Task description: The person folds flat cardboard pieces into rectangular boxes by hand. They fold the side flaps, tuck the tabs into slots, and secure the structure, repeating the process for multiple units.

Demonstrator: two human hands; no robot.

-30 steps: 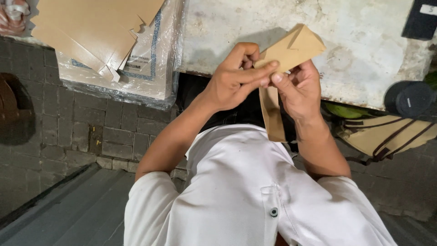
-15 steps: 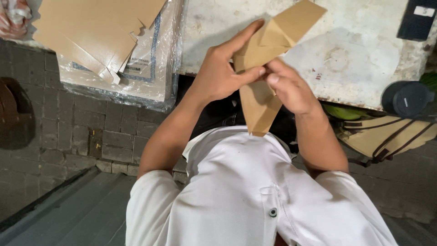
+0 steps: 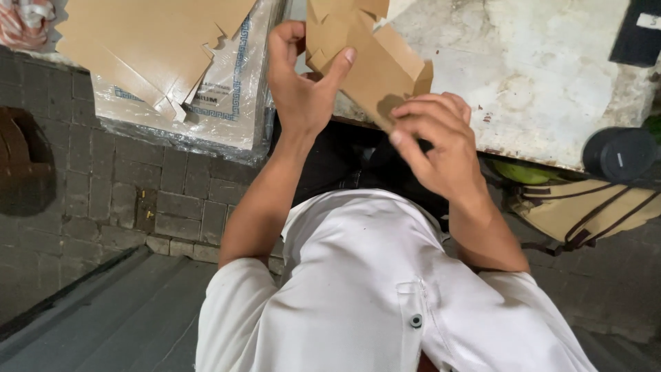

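While the left hand [image 3: 299,83] grips the brown cardboard piece [image 3: 365,58] from its left side, thumb stretched flat across the front and fingers curled up behind the edge, the right hand [image 3: 437,148] comes in at the lower right end, fingers bent over and pinching the bottom corner there. Both hands are closed on that one piece, neither wide open. The cardboard sits right between them and a touch farther out from the body, held up over the near edge of the bench [image 3: 551,76]. Its long axis runs on a slant, from upper left near the left fingertips down to lower right under the right knuckles. Folded flaps show at the top, partly cut off by the frame, so I cannot tell its full shape. The left hand has more of it; the right only catches the end.

Beyond them, the bench top is pale, stained and worn. To the left lies a stack of flat cardboard cut-outs [image 3: 148,45] on a plastic-wrapped bundle [image 3: 227,117], well apart from the hands. On the right, a dark round lid [image 3: 618,155] sits by the bench corner, with a tan bag [image 3: 585,210] just below it. Grey paving bricks [image 3: 89,186] cover the ground.
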